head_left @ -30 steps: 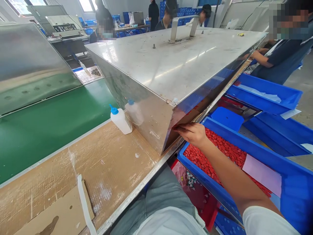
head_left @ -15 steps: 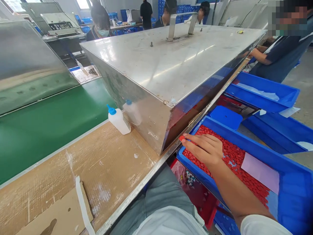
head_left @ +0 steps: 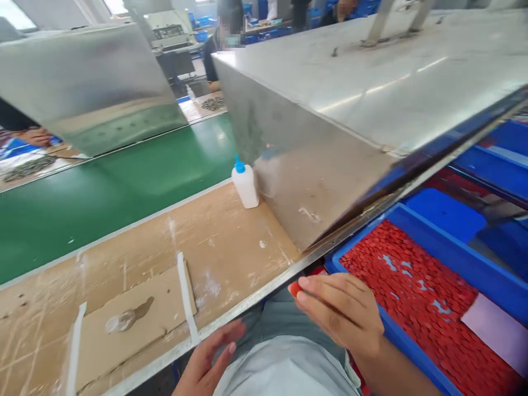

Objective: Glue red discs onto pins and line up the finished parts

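Observation:
Between the fingertips of my right hand (head_left: 342,313) is a small red piece (head_left: 294,289), held above my lap beside the bench edge. My left hand (head_left: 214,352) is at the bench's front edge, fingers apart and holding nothing. To my right, a blue bin (head_left: 416,352) contains many flat red pieces (head_left: 429,297) and a pale pink paper (head_left: 497,330). On the bench lies a cardboard sheet (head_left: 136,352) with white tape strips, and a small clear round object (head_left: 120,322) sits on it.
A white bottle with a blue cap (head_left: 246,187) stands against a large metal hood (head_left: 289,137). Beyond the brown bench top (head_left: 223,242) runs a green conveyor belt (head_left: 165,159). Another metal panel (head_left: 103,82) and other people are across the belt.
My right hand has moved left from over the bin toward my lap with the red piece. My left hand has come into view, and the camera has turned left.

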`<state>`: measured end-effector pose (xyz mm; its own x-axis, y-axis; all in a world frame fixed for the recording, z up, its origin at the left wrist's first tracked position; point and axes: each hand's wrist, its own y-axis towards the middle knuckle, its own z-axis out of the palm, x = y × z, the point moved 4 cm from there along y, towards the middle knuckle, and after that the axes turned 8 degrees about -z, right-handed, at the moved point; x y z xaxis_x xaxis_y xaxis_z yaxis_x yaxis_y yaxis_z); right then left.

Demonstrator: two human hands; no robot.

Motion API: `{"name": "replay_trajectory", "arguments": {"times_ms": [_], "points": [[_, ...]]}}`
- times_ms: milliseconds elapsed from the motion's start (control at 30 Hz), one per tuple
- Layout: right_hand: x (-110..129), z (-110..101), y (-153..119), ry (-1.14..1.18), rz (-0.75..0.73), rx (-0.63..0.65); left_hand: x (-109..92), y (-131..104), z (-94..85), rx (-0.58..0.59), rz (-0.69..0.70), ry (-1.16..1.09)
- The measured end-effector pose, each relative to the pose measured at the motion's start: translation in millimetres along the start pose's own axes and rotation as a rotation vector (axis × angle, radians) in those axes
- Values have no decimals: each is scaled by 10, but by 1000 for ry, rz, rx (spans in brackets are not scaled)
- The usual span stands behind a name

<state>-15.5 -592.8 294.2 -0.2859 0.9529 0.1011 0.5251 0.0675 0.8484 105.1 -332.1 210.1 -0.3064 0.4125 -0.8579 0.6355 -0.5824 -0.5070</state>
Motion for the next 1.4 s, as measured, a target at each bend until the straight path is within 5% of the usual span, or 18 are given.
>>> {"name": "replay_trajectory", "arguments": {"times_ms": [167,300,600,1000,1400], "points": [[284,248,160,155,-11,22,-546,18,260,37,453,-338],[395,383,313,175,27,8,-832,207,387,137,490,-563],[592,682,476,314,35,-15,-580,209,333,261,160,-981],[753,947,476,336,11,-37,-444,65,201,189,238,-1073],[955,1222,459,386,-80,21,-266,-71,-112,-73,374,-1025]]}}
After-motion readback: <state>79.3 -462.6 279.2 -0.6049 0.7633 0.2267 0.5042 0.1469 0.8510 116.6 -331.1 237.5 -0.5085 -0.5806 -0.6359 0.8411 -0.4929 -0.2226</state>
